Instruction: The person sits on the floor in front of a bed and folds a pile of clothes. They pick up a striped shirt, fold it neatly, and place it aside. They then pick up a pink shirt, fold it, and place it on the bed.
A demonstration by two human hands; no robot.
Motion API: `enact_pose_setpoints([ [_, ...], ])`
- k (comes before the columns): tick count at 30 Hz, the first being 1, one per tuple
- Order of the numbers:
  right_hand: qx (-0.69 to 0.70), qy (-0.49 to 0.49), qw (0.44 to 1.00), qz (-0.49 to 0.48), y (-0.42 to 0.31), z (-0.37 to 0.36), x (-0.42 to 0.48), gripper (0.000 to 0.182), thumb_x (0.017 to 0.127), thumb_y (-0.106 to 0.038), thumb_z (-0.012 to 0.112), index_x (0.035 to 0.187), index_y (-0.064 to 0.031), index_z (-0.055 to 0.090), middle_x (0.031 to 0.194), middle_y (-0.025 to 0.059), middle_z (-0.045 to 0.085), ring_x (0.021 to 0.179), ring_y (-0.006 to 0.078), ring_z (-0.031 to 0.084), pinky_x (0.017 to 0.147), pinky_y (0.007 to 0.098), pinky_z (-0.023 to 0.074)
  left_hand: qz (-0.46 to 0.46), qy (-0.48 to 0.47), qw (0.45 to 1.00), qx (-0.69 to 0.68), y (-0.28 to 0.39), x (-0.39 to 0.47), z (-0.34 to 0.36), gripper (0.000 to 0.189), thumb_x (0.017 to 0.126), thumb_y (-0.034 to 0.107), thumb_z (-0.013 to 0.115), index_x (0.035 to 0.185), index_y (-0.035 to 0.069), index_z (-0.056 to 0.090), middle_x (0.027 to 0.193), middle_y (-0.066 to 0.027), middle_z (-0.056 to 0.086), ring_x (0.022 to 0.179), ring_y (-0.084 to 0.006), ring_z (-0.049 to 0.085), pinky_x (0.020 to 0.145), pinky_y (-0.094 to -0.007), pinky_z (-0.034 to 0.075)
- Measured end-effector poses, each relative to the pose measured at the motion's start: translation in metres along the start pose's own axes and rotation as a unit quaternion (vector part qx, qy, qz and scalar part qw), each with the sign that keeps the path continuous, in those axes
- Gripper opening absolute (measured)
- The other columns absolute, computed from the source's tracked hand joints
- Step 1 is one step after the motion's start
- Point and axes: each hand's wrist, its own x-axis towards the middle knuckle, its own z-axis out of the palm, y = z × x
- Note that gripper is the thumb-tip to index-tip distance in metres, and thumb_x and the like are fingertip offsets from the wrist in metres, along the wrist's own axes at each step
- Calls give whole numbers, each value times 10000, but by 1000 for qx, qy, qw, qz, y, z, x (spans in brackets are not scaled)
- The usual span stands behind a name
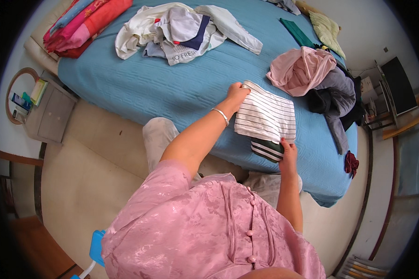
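A white garment with thin dark stripes (265, 113) lies folded into a rough rectangle at the near edge of the bed. My left hand (238, 95) pinches its upper left corner. At its lower right corner, my right hand (288, 153) grips the edge with the thumb on top. A dark green band with white stripes (267, 150) shows from under the fabric, beside my right fingers. Whether the band belongs to the same garment I cannot tell.
A blue quilted bedspread (195, 87) covers the bed. White clothes (185, 35) are heaped at the far side. To the right lie a pink garment (303, 69), grey clothing (338, 90) and a dark red cloth (351, 164). Folded red bedding (97, 28) sits upper left, above a nightstand (50, 111).
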Motion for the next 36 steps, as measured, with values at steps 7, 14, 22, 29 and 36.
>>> enact_pose_setpoints([
  [7,-120,-187,969,-105,-90,107,38,297,835,-168,611,1069,13,590,965,45,622,841,125,566,759,259,441,177,54,968,-168,92,-18,-86,123,763,88,644,800,8,559,726,-30,567,642,-103,487,597,-256,415],
  [14,-266,-194,927,-178,-117,199,118,366,817,-257,648,1056,14,590,935,74,628,834,141,571,734,271,443,247,165,931,-213,86,-26,-142,278,853,92,572,1105,0,496,1028,-104,574,886,-150,549,761,-287,455],
  [22,-378,18,897,-228,16,151,118,489,852,-282,596,1218,23,484,1105,214,596,1015,319,584,899,379,437,-49,44,937,-344,7,-44,-176,340,874,231,592,1159,68,504,1097,-106,584,1024,-231,563,884,-405,460],
  [29,-484,55,729,-481,9,202,60,530,868,-262,568,1315,-37,395,1354,209,389,1246,336,375,1020,433,313,-72,89,927,-356,-3,-12,-197,264,848,134,609,1079,44,517,1012,-96,602,906,-239,600,784,-405,496],
  [36,-643,-91,662,-376,31,191,55,573,878,-378,517,1347,-78,381,1402,156,357,1306,323,305,1055,452,254,-50,99,938,-329,1,-18,-186,240,849,94,589,1073,51,515,989,-85,607,858,-209,612,741,-369,503],
])
